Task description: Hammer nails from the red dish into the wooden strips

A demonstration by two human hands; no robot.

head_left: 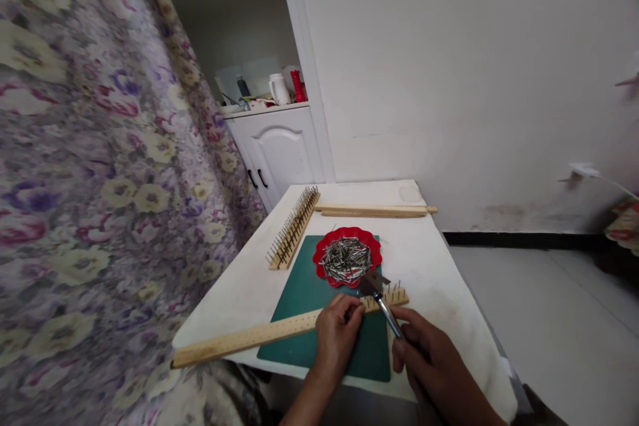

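A long wooden strip (259, 335) lies across a green cutting mat (309, 293) on a white table (234, 293). Several nails stand in the strip's right end (394, 294). My left hand (337, 336) rests on the strip, its fingers pinched at a spot just left of the standing nails; what they pinch is too small to make out. My right hand (429, 359) is closed round the handle of a small hammer (378, 289), whose head hovers over the nailed end. A red scalloped dish (319, 251) heaped with loose nails sits just behind.
A second strip full of nails (293, 228) lies at the mat's far left. Two bare strips (374, 211) lie along the table's far edge. A floral curtain (100, 180) hangs at the left, a white wall at the back, a white cabinet (279, 146) beyond.
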